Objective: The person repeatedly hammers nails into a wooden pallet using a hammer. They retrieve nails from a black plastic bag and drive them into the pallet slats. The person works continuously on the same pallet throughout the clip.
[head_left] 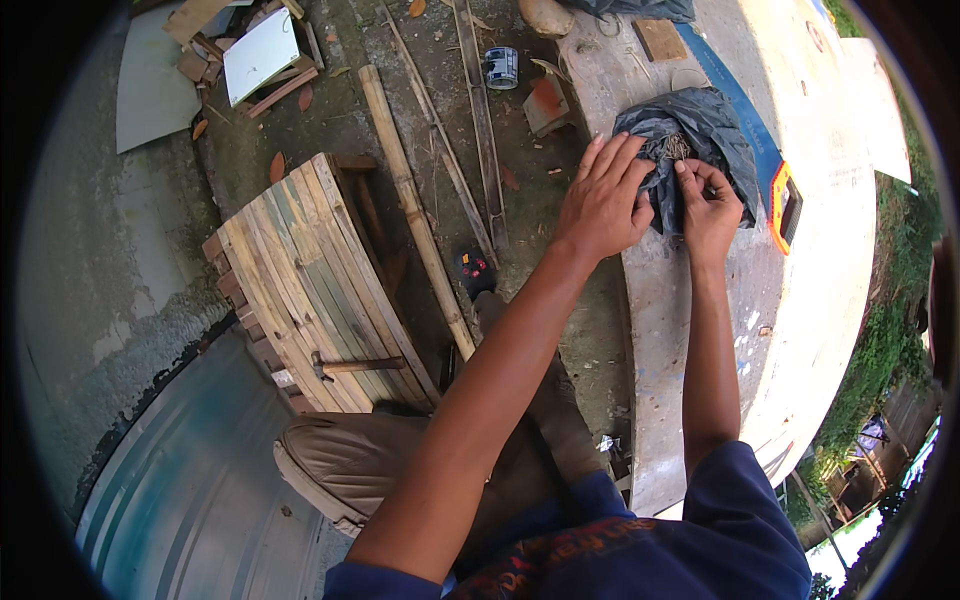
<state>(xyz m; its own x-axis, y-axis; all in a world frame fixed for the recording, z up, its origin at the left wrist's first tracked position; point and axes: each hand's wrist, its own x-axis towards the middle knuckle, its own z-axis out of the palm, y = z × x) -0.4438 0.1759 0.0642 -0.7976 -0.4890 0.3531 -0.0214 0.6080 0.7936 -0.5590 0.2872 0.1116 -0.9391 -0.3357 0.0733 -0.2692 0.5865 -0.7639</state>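
A crumpled black plastic bag [727, 118] lies on the pale plank table, its mouth gathered around a small heap of thin nails [677, 147]. My left hand [605, 198] is bent over the bag's left edge, gripping the plastic. At the near side of the heap, my right hand [712, 212] is closed in a pinch, thumb and forefinger meeting beside the nails. Whatever lies between those fingertips is too small to make out. Just right of the bag rests a handsaw [783, 205] with a blue blade and an orange and black handle.
A hammer [360, 366] lies across a slatted wooden bench [300, 270] at left. Bamboo poles [410, 190], a paint can [502, 68] and wood scraps [205, 60] are on the ground. A small wood block [660, 40] sits on the table [680, 400] beyond the bag.
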